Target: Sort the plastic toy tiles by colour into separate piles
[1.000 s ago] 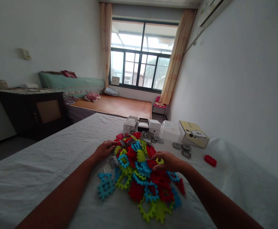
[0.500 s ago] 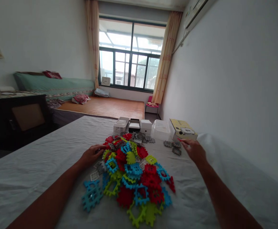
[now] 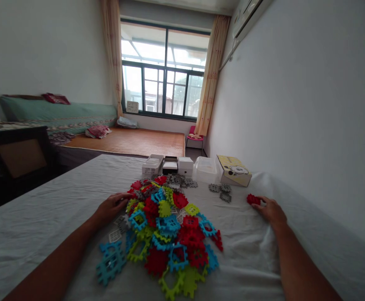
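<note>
A heap of foam puzzle pieces (image 3: 166, 221) in red, blue, green and grey lies on the white sheet (image 3: 51, 209) in front of me. My left hand (image 3: 111, 206) rests on the heap's left edge with its fingers laid flat over grey and green pieces. My right hand (image 3: 272, 211) is stretched out to the right of the heap. Its fingertips are closed on a red piece (image 3: 253, 199) that sits low on the sheet, apart from the heap.
Small white boxes (image 3: 153, 165), a clear plastic tub (image 3: 205, 169) and a yellow cartoon-printed box (image 3: 234, 170) line the far edge. A few grey pieces (image 3: 220, 191) lie before them. A white wall runs close on the right and a dark cabinet (image 3: 16, 154) stands on the left.
My right hand left the heap's middle and swung out to the right with a red piece, coming down at the red spot on the sheet. The left hand stayed at the heap's edge.
</note>
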Tool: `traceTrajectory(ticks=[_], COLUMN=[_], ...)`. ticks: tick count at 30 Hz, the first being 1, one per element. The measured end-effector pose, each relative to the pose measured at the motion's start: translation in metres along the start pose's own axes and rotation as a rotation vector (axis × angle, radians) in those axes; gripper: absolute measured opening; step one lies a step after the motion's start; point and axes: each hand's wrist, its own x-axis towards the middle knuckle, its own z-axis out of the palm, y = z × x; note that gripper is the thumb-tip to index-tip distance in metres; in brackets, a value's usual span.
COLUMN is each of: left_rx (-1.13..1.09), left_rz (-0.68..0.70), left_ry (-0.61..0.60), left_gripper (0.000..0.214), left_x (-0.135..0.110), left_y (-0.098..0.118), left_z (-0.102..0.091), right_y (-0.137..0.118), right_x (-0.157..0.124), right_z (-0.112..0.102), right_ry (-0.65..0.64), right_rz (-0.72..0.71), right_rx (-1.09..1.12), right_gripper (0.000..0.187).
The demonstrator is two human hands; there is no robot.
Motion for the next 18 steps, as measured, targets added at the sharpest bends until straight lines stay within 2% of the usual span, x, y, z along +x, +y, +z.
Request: traceTrajectory(ticks=[3,8,11,13,16,18], left_rx=[0.007,0.007,0.003,-0.009,-0.022,-0.019], left_rz=[0.004,0.017,-0.017,-0.035,-0.027,-0.009], left_ry=[0.015,0.014,0.005,-0.001,-0.003,-0.004], left_gripper=[0.049,0.048,0.051,0.052,0.05,0.049], left_x=[0.0,0.0,0.001,0.001,0.001,0.0], left_y=[0.0,-0.006,-0.008,-0.008,-0.008,-0.008], left_z=[0.0,0.002,0.002,0.003,0.004,0.005], right_y=[-0.001,-0.019,-0.04,-0.066,-0.125,-0.169], right_x=[-0.003,-0.005,-0.005,-0.01,-0.031,-0.055], right_z=[0.005,0.002,-0.009,-0.019,-0.034,-0.047], right_ry=[-0.006,0.047,0.062,0.029,-0.187,-0.434], right_rz=[-0.007,-0.038,-0.101,-0.17,-0.387,-0.608], right_rx=[0.049,0.092,0.14,0.186,0.347,0.536], right_gripper=[0.04,0.035,0.036,0.033,0.031,0.035])
